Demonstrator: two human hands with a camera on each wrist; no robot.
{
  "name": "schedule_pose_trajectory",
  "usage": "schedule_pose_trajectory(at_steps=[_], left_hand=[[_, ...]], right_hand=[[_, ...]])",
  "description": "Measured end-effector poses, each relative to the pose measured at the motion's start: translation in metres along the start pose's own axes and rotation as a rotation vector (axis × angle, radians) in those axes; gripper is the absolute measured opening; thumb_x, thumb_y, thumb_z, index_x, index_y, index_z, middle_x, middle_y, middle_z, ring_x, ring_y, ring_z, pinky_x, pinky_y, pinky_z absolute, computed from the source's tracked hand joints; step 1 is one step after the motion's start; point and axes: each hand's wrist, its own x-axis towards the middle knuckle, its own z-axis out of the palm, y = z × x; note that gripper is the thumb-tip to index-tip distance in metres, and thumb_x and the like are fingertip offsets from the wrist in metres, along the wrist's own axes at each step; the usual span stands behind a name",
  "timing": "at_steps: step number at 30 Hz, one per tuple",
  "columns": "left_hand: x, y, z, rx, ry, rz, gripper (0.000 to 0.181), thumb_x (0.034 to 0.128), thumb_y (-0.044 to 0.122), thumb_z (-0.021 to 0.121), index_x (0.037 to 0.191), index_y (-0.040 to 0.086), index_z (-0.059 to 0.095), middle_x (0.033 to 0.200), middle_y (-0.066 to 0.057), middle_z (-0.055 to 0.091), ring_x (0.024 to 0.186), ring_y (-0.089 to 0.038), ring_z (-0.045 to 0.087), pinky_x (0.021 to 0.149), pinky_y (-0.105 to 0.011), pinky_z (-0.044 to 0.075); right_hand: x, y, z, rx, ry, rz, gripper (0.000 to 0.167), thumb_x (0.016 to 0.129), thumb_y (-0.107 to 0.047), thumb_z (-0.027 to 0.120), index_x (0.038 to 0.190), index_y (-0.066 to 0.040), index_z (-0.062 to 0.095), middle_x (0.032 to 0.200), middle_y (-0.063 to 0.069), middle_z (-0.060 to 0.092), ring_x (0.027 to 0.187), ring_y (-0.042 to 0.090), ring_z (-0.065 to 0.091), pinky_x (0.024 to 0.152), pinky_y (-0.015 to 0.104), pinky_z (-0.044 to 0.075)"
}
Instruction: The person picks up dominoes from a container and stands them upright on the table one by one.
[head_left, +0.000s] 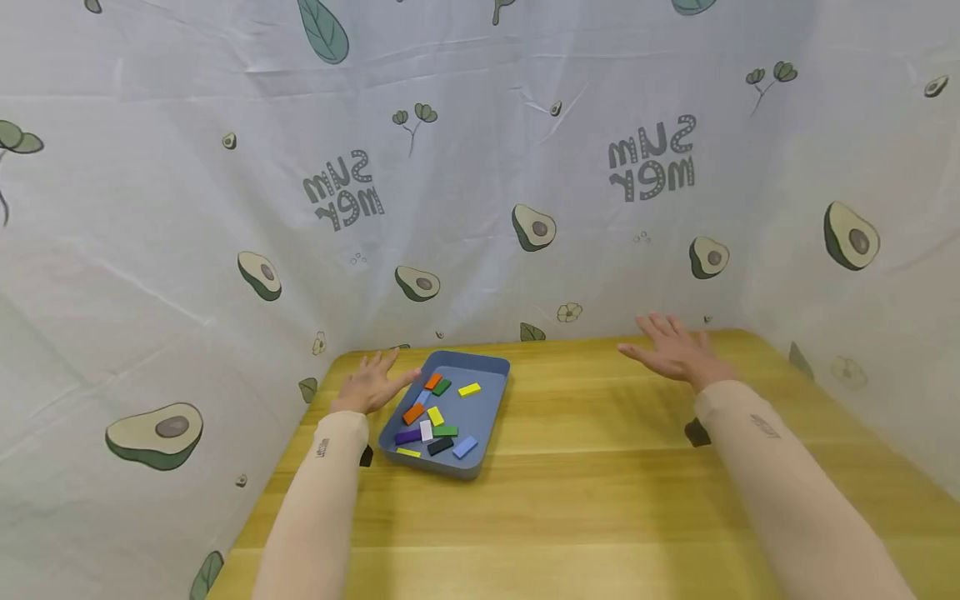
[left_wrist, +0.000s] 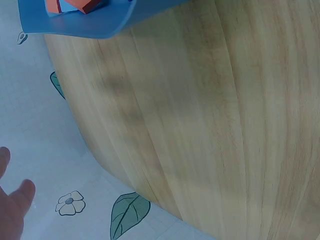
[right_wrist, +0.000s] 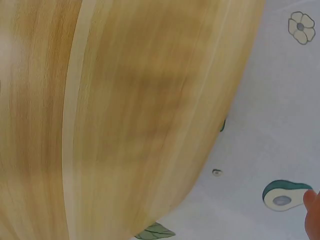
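So both hands are up with the fingers spread wide, arms reaching forward over a wood-grain table (head_left: 570, 508). The left hand (head_left: 369, 385) is by the left side of a blue-grey tray (head_left: 487, 417), fingers pointing away from the person, thumb sticking out toward the tray's rim. The right hand (head_left: 675, 354) is well off to the right, above the far part of the table, fingers fanned out and thumb angled in toward the middle. Pale long sleeves (head_left: 795, 492) on both arms, with something dark at each wrist.

The tray sits on the table left of center, far end near the cloth (head_left: 472, 175) behind it, and it's got a bunch of little coloured blocks lying loose inside. Up the far left there's an orange block (head_left: 432, 381) right beside a dark green block (head_left: 442, 387), and a yellow block (head_left: 469, 389) is off to their right. A second orange one lies lower on the left. Near end is the busy bit: purple block (head_left: 407, 437), white block (head_left: 427, 430), green block (head_left: 446, 432), black block (head_left: 440, 447), and a blue block (head_left: 465, 447) toward the near right corner.
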Motion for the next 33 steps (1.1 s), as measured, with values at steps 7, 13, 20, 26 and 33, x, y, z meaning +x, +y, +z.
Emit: schedule_pose_trajectory(at_steps=[7, 13, 20, 26, 33], left_hand=[[-0.004, -0.005, 0.001, -0.109, -0.015, 0.031, 0.09, 0.0935, 0.073, 0.041, 0.162, 0.019, 0.019, 0.168, -0.018, 0.013, 0.153, -0.047, 0.009, 0.118, -0.072, 0.012], [-0.009, -0.01, 0.006, -0.224, -0.026, 0.057, 0.091, 0.0938, 0.069, 0.047, 0.162, 0.018, 0.017, 0.168, -0.017, 0.015, 0.154, -0.042, 0.012, 0.12, -0.067, 0.015], [-0.011, -0.016, 0.012, -0.3, -0.021, 0.075, 0.097, 0.0895, 0.07, 0.055, 0.162, 0.019, 0.016, 0.168, -0.015, 0.017, 0.153, -0.042, 0.017, 0.12, -0.066, 0.018], [-0.017, -0.02, 0.017, -0.368, -0.049, 0.055, 0.095, 0.0905, 0.057, 0.064, 0.162, 0.015, 0.018, 0.167, -0.018, 0.018, 0.152, -0.046, 0.018, 0.118, -0.067, 0.021], [-0.025, -0.025, 0.027, -0.399, -0.126, 0.004, 0.096, 0.0887, 0.052, 0.07, 0.161, 0.011, 0.02, 0.164, -0.023, 0.023, 0.15, -0.047, 0.023, 0.116, -0.067, 0.026]], right_hand=[[0.004, -0.018, -0.002, -0.005, -0.024, -0.01, 0.093, 0.098, -0.07, 0.033, 0.161, -0.004, 0.011, 0.164, 0.03, 0.002, 0.149, 0.056, -0.002, 0.109, 0.08, -0.006], [0.009, -0.027, 0.006, 0.004, -0.017, -0.039, 0.093, 0.098, -0.07, 0.033, 0.16, -0.003, 0.013, 0.164, 0.03, 0.006, 0.148, 0.057, 0.003, 0.109, 0.081, -0.002], [0.021, -0.035, 0.022, 0.046, 0.004, -0.088, 0.099, 0.093, -0.078, 0.033, 0.16, -0.007, 0.017, 0.164, 0.028, 0.014, 0.148, 0.055, 0.011, 0.108, 0.083, 0.005], [0.024, -0.056, 0.026, 0.064, -0.008, -0.122, 0.095, 0.096, -0.071, 0.037, 0.16, -0.004, 0.017, 0.163, 0.028, 0.018, 0.148, 0.054, 0.016, 0.109, 0.081, 0.012], [0.026, -0.082, 0.029, 0.144, -0.054, -0.189, 0.087, 0.101, -0.053, 0.047, 0.158, 0.004, 0.015, 0.161, 0.031, 0.021, 0.147, 0.053, 0.023, 0.118, 0.067, 0.021]])
